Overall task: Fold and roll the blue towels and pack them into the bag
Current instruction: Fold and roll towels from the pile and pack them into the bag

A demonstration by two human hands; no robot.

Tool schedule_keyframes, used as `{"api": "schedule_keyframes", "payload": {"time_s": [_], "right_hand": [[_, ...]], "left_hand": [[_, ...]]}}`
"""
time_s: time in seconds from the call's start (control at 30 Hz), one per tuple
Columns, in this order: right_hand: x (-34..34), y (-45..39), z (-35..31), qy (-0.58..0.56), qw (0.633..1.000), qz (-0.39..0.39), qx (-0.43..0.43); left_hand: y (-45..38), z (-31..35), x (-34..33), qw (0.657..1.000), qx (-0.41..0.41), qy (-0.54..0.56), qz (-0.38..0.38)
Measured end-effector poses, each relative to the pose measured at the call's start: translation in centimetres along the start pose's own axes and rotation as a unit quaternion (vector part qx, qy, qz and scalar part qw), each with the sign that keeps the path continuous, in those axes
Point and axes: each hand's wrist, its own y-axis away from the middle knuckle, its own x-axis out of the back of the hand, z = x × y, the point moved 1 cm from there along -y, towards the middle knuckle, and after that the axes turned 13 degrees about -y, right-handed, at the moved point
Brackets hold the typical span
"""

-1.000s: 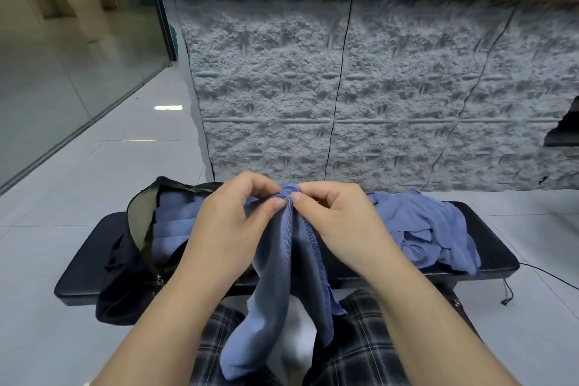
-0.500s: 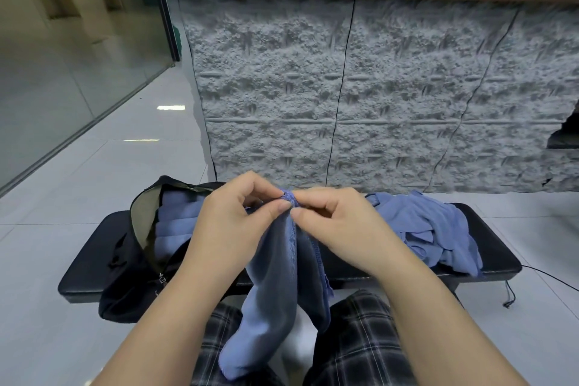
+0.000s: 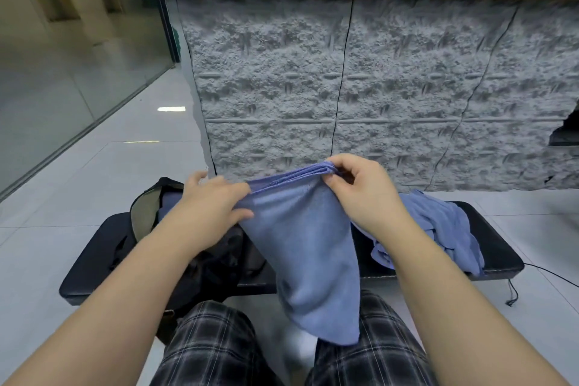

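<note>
A blue towel (image 3: 310, 260) hangs in front of me, folded into layers, its lower end down between my knees. My right hand (image 3: 360, 194) pinches the stacked top corner. My left hand (image 3: 213, 207) holds the top edge further left, thumb on the near side. Behind my left hand a black bag (image 3: 147, 213) with an olive lining stands open on the bench, with blue towels inside. A heap of loose blue towels (image 3: 445, 229) lies on the bench to the right.
The black padded bench (image 3: 498, 257) runs across in front of my knees. A rough grey stone wall (image 3: 376, 88) rises right behind it. A thin black cable (image 3: 513, 294) hangs at the bench's right end. Pale floor tiles spread left.
My hands were pinched together at the towel's top; now they have drawn apart, the left moving left along the edge, so the top edge is stretched out between them.
</note>
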Motion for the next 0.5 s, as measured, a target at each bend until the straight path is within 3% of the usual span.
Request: {"api": "schedule_keyframes", "payload": {"time_s": [0.13, 0.2, 0.3, 0.37, 0.5], "right_hand": [[0.5, -0.8, 1.3, 0.034, 0.999, 0.005, -0.031], [0.8, -1.0, 1.6, 0.037, 0.999, 0.015, -0.037], [0.7, -1.0, 2.2, 0.022, 0.999, 0.025, -0.039], [0.3, -0.8, 2.8, 0.001, 0.999, 0.026, -0.045], [-0.6, -0.5, 3.6, -0.009, 0.999, 0.025, -0.039]], "left_hand": [[-1.1, -0.9, -0.7, 0.982, -0.044, -0.022, 0.182], [-1.1, -0.8, 0.0, 0.971, -0.037, -0.039, 0.233], [-1.4, 0.1, 0.4, 0.989, -0.026, -0.06, 0.13], [-1.6, 0.7, 0.0, 0.998, -0.021, -0.017, 0.058], [-2.1, 1.1, -2.4, 0.998, -0.023, 0.052, 0.019]]}}
